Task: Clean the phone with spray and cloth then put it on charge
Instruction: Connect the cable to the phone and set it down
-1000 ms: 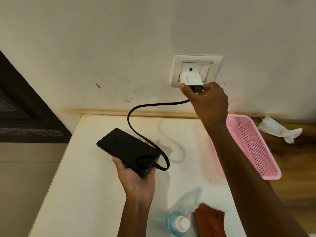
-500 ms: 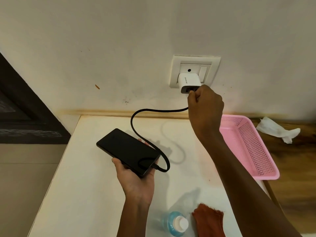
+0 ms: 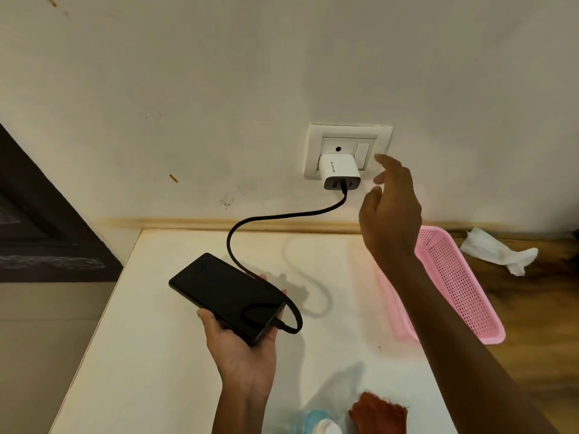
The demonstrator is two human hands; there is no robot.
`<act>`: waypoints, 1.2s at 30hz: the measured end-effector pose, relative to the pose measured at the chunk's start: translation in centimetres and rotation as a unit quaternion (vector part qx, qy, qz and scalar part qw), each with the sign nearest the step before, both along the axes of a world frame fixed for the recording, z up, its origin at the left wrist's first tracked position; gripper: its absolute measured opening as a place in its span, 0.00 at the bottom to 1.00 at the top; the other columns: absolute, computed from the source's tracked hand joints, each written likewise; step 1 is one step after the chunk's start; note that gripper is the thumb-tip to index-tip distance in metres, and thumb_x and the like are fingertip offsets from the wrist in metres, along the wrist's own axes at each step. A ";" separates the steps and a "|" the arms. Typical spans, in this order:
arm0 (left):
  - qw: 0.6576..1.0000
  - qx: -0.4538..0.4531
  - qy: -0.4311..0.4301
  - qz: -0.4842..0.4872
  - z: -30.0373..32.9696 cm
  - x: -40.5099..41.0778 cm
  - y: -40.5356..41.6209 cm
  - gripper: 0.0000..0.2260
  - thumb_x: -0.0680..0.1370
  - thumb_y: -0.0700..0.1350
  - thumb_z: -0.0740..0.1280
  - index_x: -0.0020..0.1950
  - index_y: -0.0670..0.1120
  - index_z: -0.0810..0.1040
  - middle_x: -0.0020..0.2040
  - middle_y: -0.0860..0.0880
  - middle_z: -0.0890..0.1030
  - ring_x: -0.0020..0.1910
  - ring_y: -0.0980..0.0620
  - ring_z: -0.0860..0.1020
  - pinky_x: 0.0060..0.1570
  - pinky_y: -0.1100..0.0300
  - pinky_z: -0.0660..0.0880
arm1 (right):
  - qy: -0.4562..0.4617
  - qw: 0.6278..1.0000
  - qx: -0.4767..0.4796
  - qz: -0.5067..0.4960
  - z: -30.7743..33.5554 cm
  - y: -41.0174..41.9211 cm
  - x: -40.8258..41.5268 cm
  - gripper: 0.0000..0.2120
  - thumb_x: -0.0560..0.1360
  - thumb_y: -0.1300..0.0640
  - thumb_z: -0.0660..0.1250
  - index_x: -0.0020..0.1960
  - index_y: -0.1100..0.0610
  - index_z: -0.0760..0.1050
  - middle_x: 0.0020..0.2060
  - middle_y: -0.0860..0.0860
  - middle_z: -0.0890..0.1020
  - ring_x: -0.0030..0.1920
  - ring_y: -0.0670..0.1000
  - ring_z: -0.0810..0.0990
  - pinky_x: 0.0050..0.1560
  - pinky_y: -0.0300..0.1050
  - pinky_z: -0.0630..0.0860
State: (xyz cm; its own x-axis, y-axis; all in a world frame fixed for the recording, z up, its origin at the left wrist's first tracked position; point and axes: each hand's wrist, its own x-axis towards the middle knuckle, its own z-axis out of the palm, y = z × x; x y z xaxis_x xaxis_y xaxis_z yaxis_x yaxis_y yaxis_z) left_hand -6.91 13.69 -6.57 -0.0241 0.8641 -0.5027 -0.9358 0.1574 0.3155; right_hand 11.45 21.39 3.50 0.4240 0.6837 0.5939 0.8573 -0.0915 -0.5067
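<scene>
Black phone [image 3: 227, 292] flat in left hand [image 3: 244, 349] grip, cable [image 3: 282, 214] plugged in

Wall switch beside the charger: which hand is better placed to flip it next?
Right. The right hand is open and free, its fingertips beside the wall switch near the charger. The left hand is lower, holding the phone with its cable attached.

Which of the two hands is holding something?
The left hand: it holds the black phone. The right hand is open near the charger, touching nothing.
</scene>
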 end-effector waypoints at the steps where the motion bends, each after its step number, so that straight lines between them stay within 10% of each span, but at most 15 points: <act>1: 1.000 -0.002 -0.001 -0.002 0.0 0.0 0.0 0.24 0.79 0.63 0.51 0.64 0.51 0.75 0.57 0.43 0.82 0.54 0.42 0.82 0.54 0.41 0.76 | -0.036 0.999 -0.039 0.001 -0.2 0.1 0.5 0.29 0.72 0.70 0.61 0.70 0.54 0.64 0.56 0.57 0.75 0.47 0.55 0.78 0.39 0.49 0.77; 9: 1.000 0.000 -0.019 0.000 0.2 0.1 -0.1 0.24 0.79 0.63 0.50 0.64 0.51 0.75 0.57 0.43 0.83 0.55 0.41 0.81 0.52 0.41 0.77 | -0.237 0.938 -0.251 -0.038 -2.4 1.0 1.8 0.49 0.68 0.65 0.64 0.74 0.49 0.33 0.42 0.56 0.72 0.42 0.54 0.69 0.35 0.48 0.70; 17: 1.000 -0.003 -0.008 -0.002 0.3 0.1 -0.1 0.24 0.79 0.63 0.51 0.62 0.51 0.77 0.56 0.43 0.83 0.55 0.41 0.81 0.58 0.39 0.73 | -0.199 0.907 -0.371 -0.022 -2.3 2.9 0.8 0.27 0.72 0.64 0.60 0.70 0.59 0.59 0.32 0.51 0.73 0.33 0.52 0.73 0.46 0.44 0.68; 36: 1.000 0.004 -0.008 -0.006 0.2 0.0 0.0 0.24 0.80 0.63 0.50 0.62 0.51 0.77 0.56 0.42 0.83 0.55 0.41 0.81 0.59 0.38 0.73 | -0.085 0.969 -0.231 -0.032 -3.1 0.0 -1.6 0.37 0.74 0.57 0.60 0.76 0.51 0.44 0.25 0.49 0.67 0.26 0.50 0.66 0.32 0.42 0.64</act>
